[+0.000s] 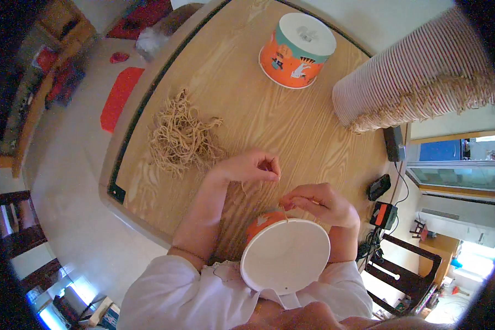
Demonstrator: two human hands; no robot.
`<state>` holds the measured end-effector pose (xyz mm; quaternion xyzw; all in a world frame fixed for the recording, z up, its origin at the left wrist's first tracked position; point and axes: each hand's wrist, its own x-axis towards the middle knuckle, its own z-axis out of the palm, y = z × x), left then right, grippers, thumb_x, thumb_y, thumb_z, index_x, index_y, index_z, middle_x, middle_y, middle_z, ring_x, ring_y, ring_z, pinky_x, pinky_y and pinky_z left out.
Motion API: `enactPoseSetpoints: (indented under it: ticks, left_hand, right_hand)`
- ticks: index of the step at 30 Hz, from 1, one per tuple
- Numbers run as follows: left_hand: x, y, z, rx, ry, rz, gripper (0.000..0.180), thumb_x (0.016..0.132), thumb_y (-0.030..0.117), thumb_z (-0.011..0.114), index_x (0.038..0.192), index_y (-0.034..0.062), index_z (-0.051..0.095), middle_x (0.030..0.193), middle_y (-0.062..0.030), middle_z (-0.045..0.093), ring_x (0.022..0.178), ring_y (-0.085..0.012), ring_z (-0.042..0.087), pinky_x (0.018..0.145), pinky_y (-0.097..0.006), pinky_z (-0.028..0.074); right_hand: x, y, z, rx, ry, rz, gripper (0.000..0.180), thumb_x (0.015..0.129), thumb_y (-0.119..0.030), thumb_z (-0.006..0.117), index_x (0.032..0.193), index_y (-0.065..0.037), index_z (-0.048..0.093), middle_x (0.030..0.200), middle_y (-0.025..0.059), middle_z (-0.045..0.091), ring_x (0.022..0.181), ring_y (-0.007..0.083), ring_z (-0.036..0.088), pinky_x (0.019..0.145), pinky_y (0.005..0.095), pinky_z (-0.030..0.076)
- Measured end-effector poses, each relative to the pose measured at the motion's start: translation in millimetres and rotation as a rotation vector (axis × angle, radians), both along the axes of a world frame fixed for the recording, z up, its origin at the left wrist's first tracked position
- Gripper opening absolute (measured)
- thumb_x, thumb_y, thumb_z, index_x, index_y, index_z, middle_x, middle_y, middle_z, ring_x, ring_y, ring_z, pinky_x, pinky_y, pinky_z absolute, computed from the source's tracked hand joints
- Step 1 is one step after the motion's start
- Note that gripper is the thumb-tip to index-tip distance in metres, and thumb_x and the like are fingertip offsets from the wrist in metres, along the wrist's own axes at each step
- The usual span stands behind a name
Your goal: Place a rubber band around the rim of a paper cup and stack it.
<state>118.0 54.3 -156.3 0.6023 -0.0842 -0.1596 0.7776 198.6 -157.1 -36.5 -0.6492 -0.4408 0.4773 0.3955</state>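
An orange paper bucket (pixel 286 256) with a white inside leans against me at the table's near edge, its mouth tilted up toward me. My left hand (pixel 253 168) is above the table beyond the bucket, thumb and fingers pinched on a thin strand of twine. Close to the bucket's far rim, my right hand (pixel 322 202) has its fingertips closed around a short piece of twine (pixel 285 214) at the rim. Its exact grip is partly hidden. A loose tangle of tan twine (pixel 182 135) lies left of my left hand.
At the far side stands another orange and green bucket (pixel 297 52), white surface upward. A long stack of nested buckets (pixel 418 69), twine hanging along it, lies at the far right. Black devices (pixel 378 188) and cables line the right edge; a dark chair (pixel 404 269) stands beyond.
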Motion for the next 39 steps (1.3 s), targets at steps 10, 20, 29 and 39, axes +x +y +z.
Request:
enactPoseSetpoints:
  ticks: [10,20,29,39]
  left_hand:
    - [1.5,0.4,-1.0,0.052,-0.058,-0.033,0.011,0.084,0.015,0.064,0.086,0.0048,0.060,0.082,0.0007,0.061,0.076,-0.0063,0.055,0.070,-0.025,0.046]
    - [3.5,-6.5,15.1,-0.024,-0.412,-0.116,0.037,0.077,0.010,0.071,0.113,0.0094,0.061,0.112,-0.0060,0.059,0.105,-0.0152,0.055,0.090,-0.030,0.044]
    - [5.8,-19.0,23.8,-0.061,-0.248,-0.151,0.023,0.077,0.012,0.070,0.099,0.0066,0.068,0.109,-0.0077,0.061,0.105,-0.0200,0.056,0.091,-0.033,0.043]
    - [7.1,-24.5,14.9,-0.085,-0.177,-0.165,0.012,0.078,0.011,0.070,0.084,0.0020,0.067,0.092,-0.0077,0.065,0.091,-0.0176,0.060,0.081,-0.032,0.047]
  right_hand:
    - [-5.5,-1.2,14.8,0.042,-0.022,0.102,0.024,0.092,-0.020,0.050,0.095,-0.001,0.063,0.090,0.0156,0.064,0.085,0.0317,0.063,0.074,0.0369,0.050]
    - [-1.4,-3.9,21.0,0.141,-0.110,0.101,0.017,0.088,-0.005,0.052,0.097,0.005,0.063,0.090,0.0181,0.065,0.085,0.0297,0.064,0.073,0.0349,0.050]
    - [0.2,-6.5,18.6,0.068,-0.075,0.106,0.018,0.089,-0.008,0.054,0.098,0.004,0.064,0.091,0.0181,0.065,0.085,0.0288,0.064,0.073,0.0338,0.049]
    - [0.8,-5.2,20.9,0.084,-0.092,0.088,0.017,0.088,-0.005,0.053,0.097,0.004,0.063,0.092,0.0173,0.065,0.085,0.0287,0.064,0.075,0.0343,0.049]
